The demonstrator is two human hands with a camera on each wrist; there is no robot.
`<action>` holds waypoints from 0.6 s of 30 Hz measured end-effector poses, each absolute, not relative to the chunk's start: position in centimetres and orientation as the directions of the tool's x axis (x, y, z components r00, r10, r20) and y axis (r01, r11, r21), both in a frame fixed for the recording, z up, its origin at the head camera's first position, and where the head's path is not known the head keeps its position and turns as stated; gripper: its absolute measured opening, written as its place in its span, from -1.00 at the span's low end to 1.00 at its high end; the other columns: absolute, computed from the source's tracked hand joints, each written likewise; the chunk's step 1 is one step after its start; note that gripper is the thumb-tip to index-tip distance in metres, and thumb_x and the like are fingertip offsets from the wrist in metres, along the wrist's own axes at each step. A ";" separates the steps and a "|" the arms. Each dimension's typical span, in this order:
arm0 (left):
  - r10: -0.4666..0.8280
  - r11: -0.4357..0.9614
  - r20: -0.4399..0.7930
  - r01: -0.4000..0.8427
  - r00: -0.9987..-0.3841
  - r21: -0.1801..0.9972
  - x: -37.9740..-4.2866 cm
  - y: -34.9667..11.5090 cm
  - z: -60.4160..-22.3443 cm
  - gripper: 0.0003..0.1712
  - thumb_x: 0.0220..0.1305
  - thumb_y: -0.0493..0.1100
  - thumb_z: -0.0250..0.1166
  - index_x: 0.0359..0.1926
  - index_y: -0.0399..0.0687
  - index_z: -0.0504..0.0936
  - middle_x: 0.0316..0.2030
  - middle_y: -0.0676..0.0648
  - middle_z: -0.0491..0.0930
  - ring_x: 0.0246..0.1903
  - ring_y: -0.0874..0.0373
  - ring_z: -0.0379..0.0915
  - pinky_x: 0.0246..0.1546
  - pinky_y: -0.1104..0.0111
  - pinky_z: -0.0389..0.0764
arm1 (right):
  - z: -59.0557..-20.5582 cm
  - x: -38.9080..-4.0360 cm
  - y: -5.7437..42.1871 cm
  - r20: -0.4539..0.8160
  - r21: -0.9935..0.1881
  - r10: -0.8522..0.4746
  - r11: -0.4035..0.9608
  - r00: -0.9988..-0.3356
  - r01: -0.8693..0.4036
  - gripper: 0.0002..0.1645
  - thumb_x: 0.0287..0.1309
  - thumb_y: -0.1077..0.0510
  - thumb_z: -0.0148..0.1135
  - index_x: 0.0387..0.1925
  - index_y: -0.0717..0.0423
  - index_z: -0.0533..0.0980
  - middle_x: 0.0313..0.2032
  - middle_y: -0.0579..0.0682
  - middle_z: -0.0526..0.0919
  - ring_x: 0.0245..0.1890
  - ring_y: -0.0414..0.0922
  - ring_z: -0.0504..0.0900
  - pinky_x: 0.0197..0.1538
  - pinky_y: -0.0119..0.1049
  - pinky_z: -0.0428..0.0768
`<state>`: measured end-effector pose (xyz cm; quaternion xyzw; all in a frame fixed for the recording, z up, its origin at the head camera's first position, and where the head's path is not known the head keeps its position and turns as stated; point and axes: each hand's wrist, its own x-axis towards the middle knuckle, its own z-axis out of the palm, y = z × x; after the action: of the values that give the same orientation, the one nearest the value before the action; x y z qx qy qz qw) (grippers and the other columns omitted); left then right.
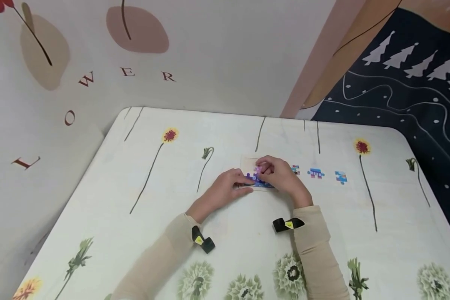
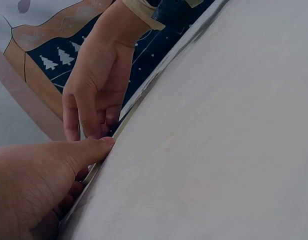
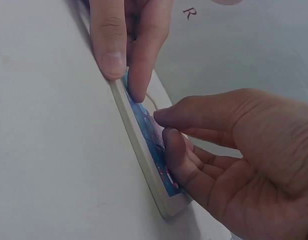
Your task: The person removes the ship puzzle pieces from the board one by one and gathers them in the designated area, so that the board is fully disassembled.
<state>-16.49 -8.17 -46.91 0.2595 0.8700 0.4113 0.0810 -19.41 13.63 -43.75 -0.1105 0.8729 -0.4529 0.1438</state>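
A small wooden puzzle board (image 1: 247,163) lies on the table, partly filled with blue and purple pieces (image 3: 153,146). My left hand (image 1: 225,187) grips its near left side, thumb (image 3: 113,62) against the front edge and a finger over the printed pieces. Above the board's right part, my right hand (image 1: 283,177) pinches a pinkish-purple puzzle piece (image 1: 260,166) between thumb and fingertips. That piece is mostly covered by the fingers, so how it sits cannot be told. In the left wrist view the right hand (image 2: 96,85) reaches down beyond the left hand (image 2: 39,180).
Right of the board lie loose puzzle pieces: one partly behind the right hand (image 1: 295,169), a blue-purple piece (image 1: 316,173) and a blue-orange piece (image 1: 341,177). The flower-printed white tabletop (image 1: 195,137) meets a wall (image 1: 225,75) at the back.
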 end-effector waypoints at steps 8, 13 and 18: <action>0.523 0.526 0.057 0.375 -0.850 0.763 -16.6 -8.1 -46.6 -0.71 0.35 -0.10 0.45 0.05 -0.03 0.81 -0.30 0.09 0.55 -0.32 0.19 0.37 -0.27 0.37 0.46 | -43.4 -19.7 13.6 -0.190 -0.792 -0.261 0.610 -0.946 -0.009 -0.53 0.22 0.23 0.47 0.15 0.27 0.62 -0.20 0.09 0.67 -0.32 -0.09 0.60 -0.25 -0.29 0.55; 0.518 0.535 0.053 0.372 -0.854 0.759 -16.7 -8.1 -46.6 -0.72 0.34 -0.10 0.46 0.04 -0.02 0.81 -0.30 0.09 0.55 -0.31 0.19 0.37 -0.26 0.36 0.46 | -43.3 -19.7 13.5 -0.197 -0.774 -0.230 0.633 -0.953 0.008 -0.55 0.20 0.19 0.50 0.10 0.25 0.67 -0.23 0.06 0.74 -0.30 -0.11 0.63 -0.24 -0.27 0.55; 0.518 0.537 0.053 0.372 -0.854 0.757 -16.6 -8.1 -46.7 -0.72 0.35 -0.10 0.45 0.05 -0.01 0.81 -0.29 0.09 0.55 -0.32 0.19 0.37 -0.27 0.36 0.46 | -43.5 -19.8 13.4 -0.211 -0.765 -0.220 0.644 -0.952 0.021 -0.58 0.21 0.17 0.49 0.09 0.21 0.68 -0.22 0.06 0.73 -0.29 -0.10 0.63 -0.24 -0.28 0.56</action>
<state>-16.63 -8.12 -46.71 0.2551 0.8720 0.4081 0.0892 -19.78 13.37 -43.48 -0.0556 0.8950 -0.4185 0.1438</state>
